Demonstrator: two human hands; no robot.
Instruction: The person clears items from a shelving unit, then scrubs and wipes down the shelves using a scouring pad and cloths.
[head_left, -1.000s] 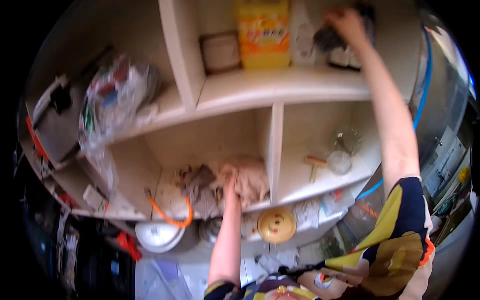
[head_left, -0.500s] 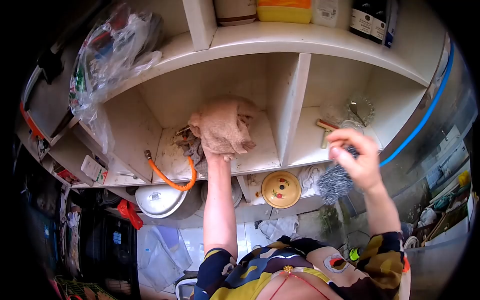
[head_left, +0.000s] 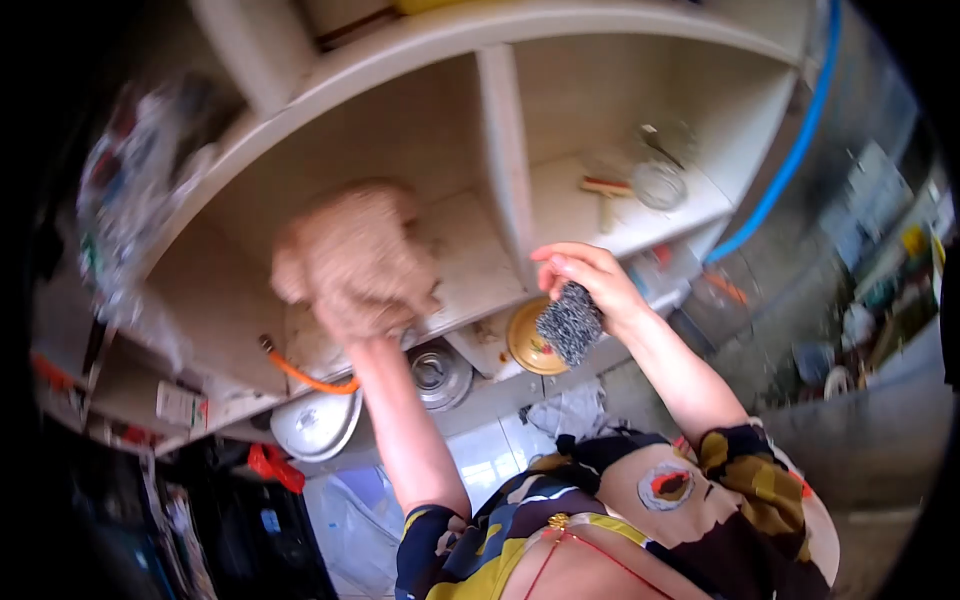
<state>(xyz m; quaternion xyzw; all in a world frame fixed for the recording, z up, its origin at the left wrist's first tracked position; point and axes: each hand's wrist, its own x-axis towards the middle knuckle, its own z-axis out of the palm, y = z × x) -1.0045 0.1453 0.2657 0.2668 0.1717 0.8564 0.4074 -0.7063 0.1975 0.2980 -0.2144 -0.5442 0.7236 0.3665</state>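
Note:
A pinkish-brown cloth [head_left: 355, 260] is bunched over my left hand [head_left: 368, 336], inside the left compartment of the white shelf [head_left: 470, 218]. The cloth hides most of that hand's fingers, and motion blurs it. My right hand [head_left: 598, 278] is closed on a grey steel wool scourer [head_left: 571, 325], held in front of the shelf near the divider. Below the left forearm's side, an orange hose [head_left: 308, 378] hangs over the shelf edge. A yellow lid [head_left: 528, 338] shows partly behind the scourer.
In the right compartment lie a T-shaped tool [head_left: 605, 190] and a clear glass dish [head_left: 660, 185]. Metal lids [head_left: 440, 375] and a white pot lid [head_left: 315, 425] sit below. A plastic bag [head_left: 130, 215] hangs at left. A blue hose [head_left: 800, 150] runs down the right side.
The view has shifted and tilted. My left hand has moved left with the cloth across the compartment. My right hand, still holding the scourer, has come inward from the right compartment's front towards the divider.

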